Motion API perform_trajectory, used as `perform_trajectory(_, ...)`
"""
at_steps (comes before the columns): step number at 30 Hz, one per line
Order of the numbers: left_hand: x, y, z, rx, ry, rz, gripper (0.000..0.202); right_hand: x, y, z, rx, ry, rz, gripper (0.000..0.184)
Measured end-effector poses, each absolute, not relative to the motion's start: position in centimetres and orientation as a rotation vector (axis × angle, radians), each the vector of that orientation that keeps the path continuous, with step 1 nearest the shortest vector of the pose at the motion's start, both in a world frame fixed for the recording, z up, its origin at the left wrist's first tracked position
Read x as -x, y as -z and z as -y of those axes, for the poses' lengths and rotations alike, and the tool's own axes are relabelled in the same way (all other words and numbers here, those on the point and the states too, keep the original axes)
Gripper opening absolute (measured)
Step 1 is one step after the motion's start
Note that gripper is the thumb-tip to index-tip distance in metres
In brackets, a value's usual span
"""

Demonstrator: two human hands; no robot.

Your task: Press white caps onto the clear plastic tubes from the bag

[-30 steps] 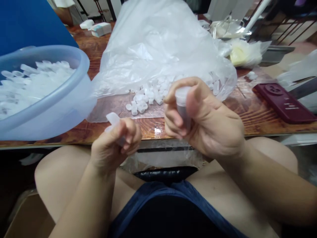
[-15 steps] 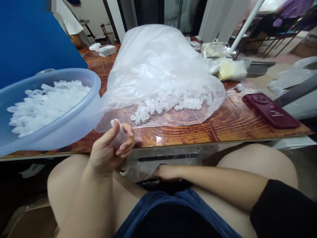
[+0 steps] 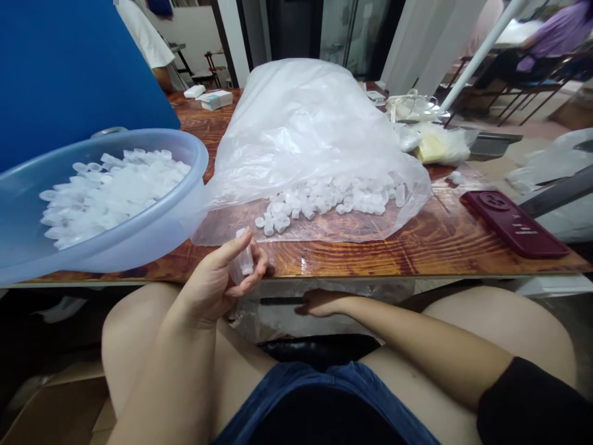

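Near the table's front edge, my left hand (image 3: 231, 272) is closed around small clear plastic vials (image 3: 246, 259), thumb on top. How many it holds is partly hidden by the fingers. My right hand (image 3: 322, 303) is below the table edge, over my lap, in shadow with its fingers drawn together; whatever is in them cannot be made out. Beyond my left hand, small white plastic caps (image 3: 324, 201) spill inside the mouth of a large translucent plastic bag (image 3: 301, 123). To the left, a blue basin (image 3: 197, 154) holds a heap of similar translucent pieces (image 3: 115, 191).
A dark red phone (image 3: 514, 225) lies at the table's right. Behind it are a bag with something yellow (image 3: 438, 145) and a few loose white pieces (image 3: 456, 177). A blue panel (image 3: 83, 68) stands behind the basin. Clear plastic sheeting (image 3: 273, 318) is under the table edge. Other people are in the background.
My right hand has risen from my lap toward the table's underside. My left hand has shifted slightly right, and the vials in it show more plainly. The whole view has swung a little left.
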State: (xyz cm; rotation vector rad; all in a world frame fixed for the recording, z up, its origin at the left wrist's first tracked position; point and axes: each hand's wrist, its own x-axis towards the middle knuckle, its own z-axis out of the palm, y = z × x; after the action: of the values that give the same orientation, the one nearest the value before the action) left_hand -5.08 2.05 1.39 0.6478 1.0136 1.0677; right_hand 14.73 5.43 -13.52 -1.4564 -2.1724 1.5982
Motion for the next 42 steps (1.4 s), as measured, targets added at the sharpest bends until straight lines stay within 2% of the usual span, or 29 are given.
perform_trajectory(4, 4.9, -1.5, -1.9, -0.617, -1.105, -1.041, 0.032, -14.7, 5.0, -4.4, 1.12, -1.804, 2.663, 0.025)
perform_trajectory(5, 4.8, -1.5, -1.8, -0.626, -1.113, -1.046, 0.033, -15.0, 2.6, -4.4, 0.936, -1.994, 2.72, 0.03)
perform_trajectory(6, 4.7, -1.5, -1.8, -0.639, -1.121, -1.05, 0.035, -15.5, 0.4, -4.7, 0.815, -2.212, 2.607, 0.032)
perform_trajectory(7, 4.6, -1.5, -1.8, -0.652, -1.121, -1.053, 0.037, -16.2, -1.4, -5.1, 0.767, -2.278, 2.462, 0.03)
perform_trajectory(8, 4.5, -1.4, -1.8, -0.664, -1.117, -1.055, 0.038, -16.9, -2.8, -5.8, 0.763, -2.121, 2.406, 0.026)
perform_trajectory(10, 4.1, -1.2, -1.9, -0.678, -1.1, -1.06, 0.04, -18.5, -4.1, -7.9, 0.84, -1.424, 2.377, 0.02)
perform_trajectory(12, 3.7, -1.0, -2.0, -0.68, -1.094, -1.054, 0.04, -19.9, -3.6, -10.4, 0.987, -0.685, 2.331, 0.015)
perform_trajectory(13, 3.5, -0.9, -2.1, -0.679, -1.098, -1.049, 0.04, -20.4, -2.9, -11.7, 1.077, -0.425, 2.305, 0.013)
perform_trajectory(15, 3.0, -0.8, -2.2, -0.68, -1.12, -1.032, 0.042, -21.1, -1.3, -13.8, 1.213, -0.144, 2.294, 0.012)
perform_trajectory(17, 2.6, -0.8, -2.3, -0.681, -1.149, -1.025, 0.045, -21.1, 0.2, -15.0, 1.276, -0.054, 2.359, 0.016)
perform_trajectory(20, 2.3, -0.8, -2.2, -0.656, -1.205, -1.039, 0.047, -20.4, 1.3, -15.7, 1.323, -0.022, 2.467, 0.02)
perform_trajectory(26, 2.4, -0.8, -2.0, -0.658, -1.274, -1.024, 0.054, -19.7, 1.5, -15.6, 1.39, -0.018, 2.453, 0.016)
perform_trajectory(32, 2.7, -0.4, -2.1, -0.729, -1.335, -1.035, 0.049, -19.9, 1.0, -14.8, 1.345, -0.04, 2.434, 0.014)
perform_trajectory(35, 2.5, -0.3, -2.4, -0.728, -1.37, -1.051, 0.047, -19.3, 0.1, -13.5, 1.223, -0.361, 2.277, 0.01)
perform_trajectory(38, 2.1, -0.2, -2.7, -0.712, -1.392, -1.06, 0.049, -18.2, -1.0, -11.5, 0.893, -0.802, 2.056, 0.017)
perform_trajectory(42, 1.7, -0.2, -2.8, -0.667, -1.395, -1.098, 0.051, -16.8, -2.3, -8.9, 0.528, -0.832, 1.979, 0.013)
